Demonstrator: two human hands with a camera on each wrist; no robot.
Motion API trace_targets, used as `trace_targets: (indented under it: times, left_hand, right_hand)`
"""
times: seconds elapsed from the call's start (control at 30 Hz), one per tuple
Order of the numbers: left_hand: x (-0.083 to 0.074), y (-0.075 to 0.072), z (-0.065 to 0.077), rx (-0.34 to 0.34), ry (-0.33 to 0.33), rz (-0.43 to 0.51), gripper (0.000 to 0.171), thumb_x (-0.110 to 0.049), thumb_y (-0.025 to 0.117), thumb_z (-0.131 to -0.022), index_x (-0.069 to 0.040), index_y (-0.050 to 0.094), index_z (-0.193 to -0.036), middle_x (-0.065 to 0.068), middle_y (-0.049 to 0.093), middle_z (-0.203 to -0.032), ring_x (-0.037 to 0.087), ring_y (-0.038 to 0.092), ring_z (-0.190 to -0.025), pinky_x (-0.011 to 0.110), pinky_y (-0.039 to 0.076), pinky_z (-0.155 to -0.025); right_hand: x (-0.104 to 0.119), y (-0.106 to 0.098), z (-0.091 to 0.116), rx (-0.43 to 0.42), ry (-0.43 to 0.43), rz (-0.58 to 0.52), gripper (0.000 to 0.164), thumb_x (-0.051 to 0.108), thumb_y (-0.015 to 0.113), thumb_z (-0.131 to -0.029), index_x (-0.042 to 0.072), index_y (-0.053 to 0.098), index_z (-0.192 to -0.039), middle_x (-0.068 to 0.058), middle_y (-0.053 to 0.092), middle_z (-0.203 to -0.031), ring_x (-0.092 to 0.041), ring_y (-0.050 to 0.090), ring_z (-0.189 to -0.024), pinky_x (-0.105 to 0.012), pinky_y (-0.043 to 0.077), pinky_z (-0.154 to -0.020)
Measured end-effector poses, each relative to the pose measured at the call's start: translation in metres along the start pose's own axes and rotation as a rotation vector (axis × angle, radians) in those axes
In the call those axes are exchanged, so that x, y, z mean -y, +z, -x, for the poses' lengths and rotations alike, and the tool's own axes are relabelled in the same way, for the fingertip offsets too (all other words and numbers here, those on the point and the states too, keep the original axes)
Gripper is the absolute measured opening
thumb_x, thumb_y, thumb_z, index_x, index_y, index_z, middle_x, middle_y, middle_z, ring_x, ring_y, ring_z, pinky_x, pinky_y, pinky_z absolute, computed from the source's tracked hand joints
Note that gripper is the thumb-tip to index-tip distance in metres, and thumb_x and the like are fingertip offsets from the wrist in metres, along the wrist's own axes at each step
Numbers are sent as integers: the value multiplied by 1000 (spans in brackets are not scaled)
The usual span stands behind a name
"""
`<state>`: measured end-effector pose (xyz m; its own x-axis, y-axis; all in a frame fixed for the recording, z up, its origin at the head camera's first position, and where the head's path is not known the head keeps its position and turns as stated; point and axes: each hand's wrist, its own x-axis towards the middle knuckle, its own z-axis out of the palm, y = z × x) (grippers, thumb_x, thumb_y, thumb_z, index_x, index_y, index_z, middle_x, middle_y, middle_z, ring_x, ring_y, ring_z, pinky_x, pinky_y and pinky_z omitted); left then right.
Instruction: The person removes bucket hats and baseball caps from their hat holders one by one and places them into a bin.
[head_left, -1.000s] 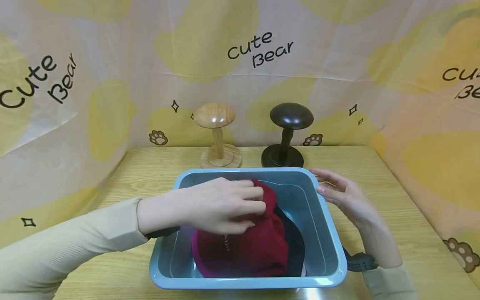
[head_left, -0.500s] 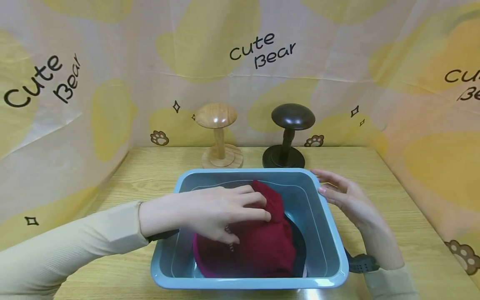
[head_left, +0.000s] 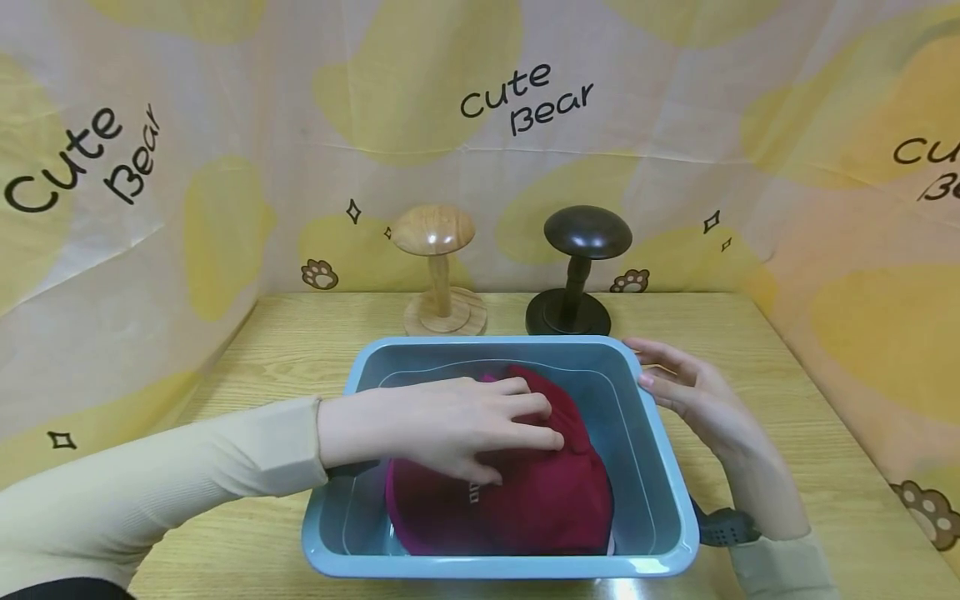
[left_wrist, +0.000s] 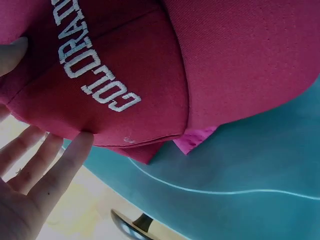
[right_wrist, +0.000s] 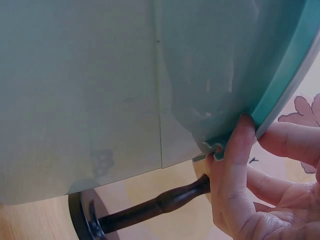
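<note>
A dark red baseball cap [head_left: 558,500] lies in a light blue plastic tub [head_left: 495,567]. White letters run across its front, and its brim points left in the head view. My left hand [head_left: 468,427] lies over the crown, fingers spread, with the fingertips touching the cloth. In the left wrist view the thumb [left_wrist: 12,56] is on one side of the lettering and the fingertips meet the crown's edge. A bright pink piece of cloth [left_wrist: 192,139] shows beneath the cap. My right hand [head_left: 697,390] holds the tub's rim at the far right corner.
Behind the tub, a pale wooden hat stand [head_left: 435,233] and a dark hat stand [head_left: 587,235] stand on the wooden table [head_left: 300,350]. A printed curtain [head_left: 420,100] encloses the table at the back and sides.
My left hand has loosened from bunched cloth on the crown, spread its fingers and moved rightward. The cap has shifted right and smoothed out, covering the black item beneath. The right hand stays put.
</note>
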<state>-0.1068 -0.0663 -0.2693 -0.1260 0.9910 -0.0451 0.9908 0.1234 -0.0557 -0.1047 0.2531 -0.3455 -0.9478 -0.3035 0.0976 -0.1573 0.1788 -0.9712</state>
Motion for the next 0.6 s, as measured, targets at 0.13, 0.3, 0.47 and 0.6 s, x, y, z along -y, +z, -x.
trace_targets:
  times: [0.13, 0.3, 0.47, 0.6]
  left_hand:
    - [0, 3, -7, 6, 6, -17, 59, -36, 74, -81, -26, 49, -134, -5, 51, -122, 11, 46, -108, 19, 49, -76]
    - [2, 8, -15, 18, 12, -9, 59, -37, 74, -81, -26, 50, -134, -5, 53, -120, 13, 47, -107, 19, 49, -77]
    - [4, 15, -24, 59, 22, 8, 60, -37, 74, -82, -25, 49, -135, -4, 53, -122, 13, 47, -108, 20, 49, -80]
    - [5, 22, -31, 104, 31, 13, 61, -37, 73, -82, -26, 48, -137, -4, 52, -124, 12, 48, -107, 20, 48, -82]
  right_hand:
    - [1, 0, 1, 0, 6, -15, 46, 10, 53, -96, 8, 44, -142, 1, 58, -119, -10, 65, -101, -24, 52, -87]
    - [1, -1, 1, -4, 13, 16, 47, 12, 54, -97, 9, 43, -142, 3, 58, -120, -10, 65, -102, -25, 52, -87]
    - [0, -2, 1, -4, 16, 32, 47, 13, 54, -97, 9, 43, -142, 3, 58, -119, -10, 64, -103, -26, 51, -87]
    - [-1, -2, 1, -6, 11, 42, 47, 13, 54, -96, 8, 43, -142, 3, 57, -119, -10, 65, -103, -27, 51, -87]
